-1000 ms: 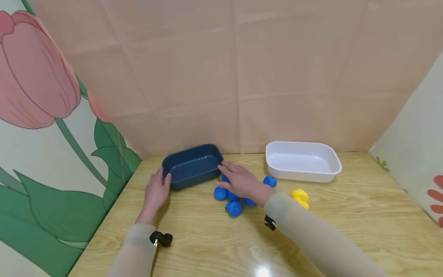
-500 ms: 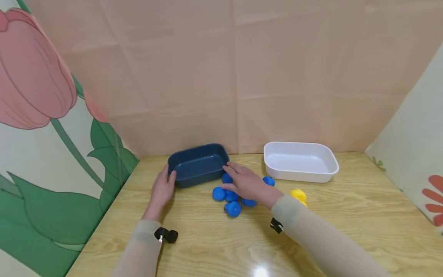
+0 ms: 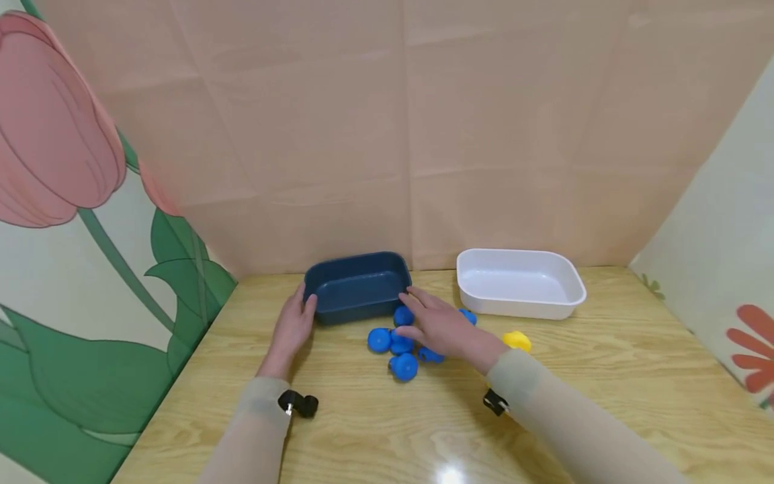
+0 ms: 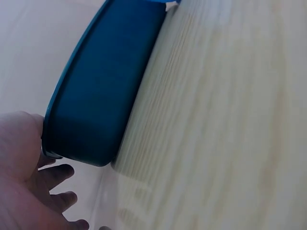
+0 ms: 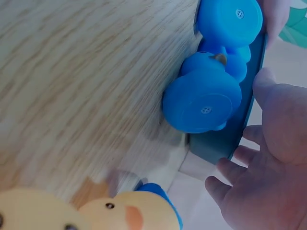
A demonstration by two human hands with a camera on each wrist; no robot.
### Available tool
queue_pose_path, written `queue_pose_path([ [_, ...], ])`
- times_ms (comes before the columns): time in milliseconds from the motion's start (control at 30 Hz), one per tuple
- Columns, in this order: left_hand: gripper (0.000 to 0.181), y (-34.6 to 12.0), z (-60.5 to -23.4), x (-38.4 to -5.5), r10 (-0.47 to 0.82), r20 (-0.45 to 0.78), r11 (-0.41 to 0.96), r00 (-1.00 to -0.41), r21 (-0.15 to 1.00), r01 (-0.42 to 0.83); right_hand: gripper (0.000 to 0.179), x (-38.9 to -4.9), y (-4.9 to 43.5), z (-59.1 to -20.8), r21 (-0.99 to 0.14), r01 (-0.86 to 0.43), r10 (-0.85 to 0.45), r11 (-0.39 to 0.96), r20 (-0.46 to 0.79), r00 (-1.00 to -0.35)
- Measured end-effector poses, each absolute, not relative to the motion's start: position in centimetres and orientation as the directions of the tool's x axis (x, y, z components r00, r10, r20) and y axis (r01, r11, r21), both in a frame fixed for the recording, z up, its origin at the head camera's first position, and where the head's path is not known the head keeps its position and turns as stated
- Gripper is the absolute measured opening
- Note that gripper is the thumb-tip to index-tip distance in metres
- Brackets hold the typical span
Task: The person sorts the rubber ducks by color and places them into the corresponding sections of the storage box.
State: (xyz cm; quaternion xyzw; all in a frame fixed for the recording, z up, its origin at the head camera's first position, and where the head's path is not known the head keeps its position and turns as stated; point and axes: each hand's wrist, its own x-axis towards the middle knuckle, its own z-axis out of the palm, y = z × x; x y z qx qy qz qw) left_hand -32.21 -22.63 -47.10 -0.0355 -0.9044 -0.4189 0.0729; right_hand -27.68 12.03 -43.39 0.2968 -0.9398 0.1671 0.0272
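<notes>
A dark blue rectangular bin [image 3: 363, 312] stands at the back of the table with both hands at its ends. My left hand [image 3: 293, 326] is at its left end, thumb near the front corner; in the left wrist view the hand [image 4: 24, 167] meets the bin's rim with fingers spread. At the front right corner is my right hand [image 3: 444, 327], fingertips right at the rim and fingers extended. Several blue rubber ducks [image 3: 404, 368] lie below and in front of that hand, some partly hidden by it. The right wrist view shows a blue duck [image 5: 201, 103] close against the bin.
A white bin [image 3: 520, 306] stands at the back right. Yellow ducks lie near the right forearm, one [image 3: 517, 341] partly covered by the sleeve; a yellow duck [image 5: 139, 208] shows a beak in the right wrist view. A pinkish cloth [image 3: 320, 134] hangs behind the table.
The dark blue bin has slid rightward along the back of the table, toward the white bin, with both hands staying at its ends. The head view has shifted slightly.
</notes>
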Motion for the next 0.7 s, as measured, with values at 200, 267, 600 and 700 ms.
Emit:
queue_pose_path([
  [200, 0.067, -22.4, -48.5, -33.9, 0.050, 0.222, 0.608, -0.974, 0.767, 0.206, 0.082, -27.9, 12.9, -44.2, -0.302, -0.542, -0.524, 0.784, 0.144, -0.839],
  [267, 0.067, -21.8, -48.1, -33.7, 0.041, 0.243, 0.616, -0.969, 0.757, 0.216, 0.083, -28.0, 13.2, -44.5, -0.295, -0.548, -0.525, 0.783, 0.160, -0.836],
  [600, 0.071, -21.7, -51.7, -37.8, 0.075, 0.288, 0.621, -0.955, 0.736, 0.271, 0.079, -26.8, 14.2, -43.7, -0.291, -0.544, -0.508, 0.787, 0.196, -0.839],
  [700, 0.071, -21.0, -50.8, -37.3, 0.068, 0.255, 0.604, -0.964, 0.759, 0.244, 0.081, -26.7, 14.4, -43.9, -0.281, -0.527, -0.495, 0.802, 0.183, -0.850],
])
